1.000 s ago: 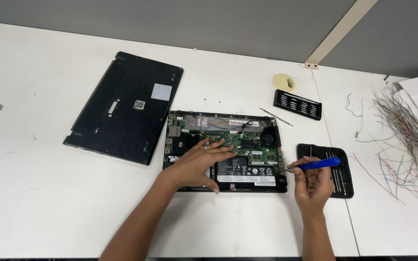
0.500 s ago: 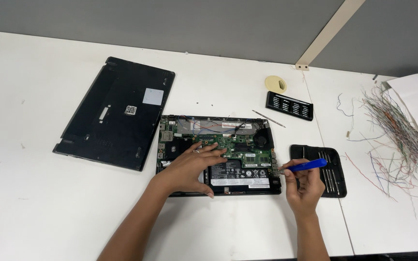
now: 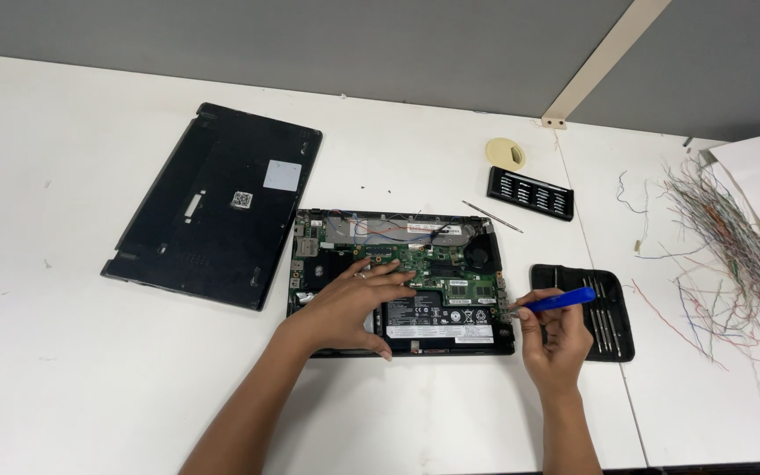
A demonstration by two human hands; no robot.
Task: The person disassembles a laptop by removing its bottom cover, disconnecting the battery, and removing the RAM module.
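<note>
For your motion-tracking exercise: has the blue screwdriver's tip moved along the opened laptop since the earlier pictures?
No. The blue screwdriver, held in the right hand, points at the same right edge of the opened laptop as before.

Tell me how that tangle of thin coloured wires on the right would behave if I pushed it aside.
The coloured wire pile is loose thin strands, so it would probably drag and spread rather than slide as one. It looks light and floppy. Stray ends lying apart on the white table would likely be left behind.

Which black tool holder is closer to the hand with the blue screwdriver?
The flat black tool pouch, beside the right hand. The slotted black bit rack lies farther up the table.
</note>
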